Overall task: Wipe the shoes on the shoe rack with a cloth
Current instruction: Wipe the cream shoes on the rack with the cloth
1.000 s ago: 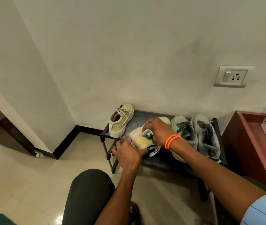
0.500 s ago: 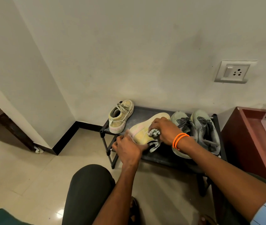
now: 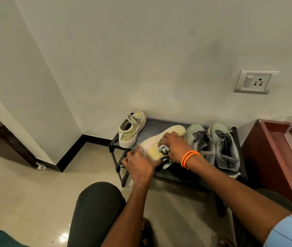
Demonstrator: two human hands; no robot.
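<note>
A low black shoe rack [image 3: 161,124] stands against the wall. On it a yellowish sneaker [image 3: 170,135] lies tipped on its side. My left hand [image 3: 139,164] grips its heel end at the rack's front edge. My right hand [image 3: 174,146], with orange bands on the wrist, holds a bunched grey cloth [image 3: 164,149] pressed against the sneaker's side. A matching yellowish sneaker [image 3: 132,129] stands upright at the rack's left. Two grey sneakers [image 3: 223,148] sit at the right.
A reddish-brown cabinet [image 3: 266,157] stands right of the rack, with printed papers on top. A wall socket [image 3: 253,82] is above. My knee [image 3: 97,207] is in front, on a tiled floor. A wall corner and doorway lie at the left.
My right hand has slid the cloth along the tipped sneaker's side toward me. My left hand keeps its grip on the heel.
</note>
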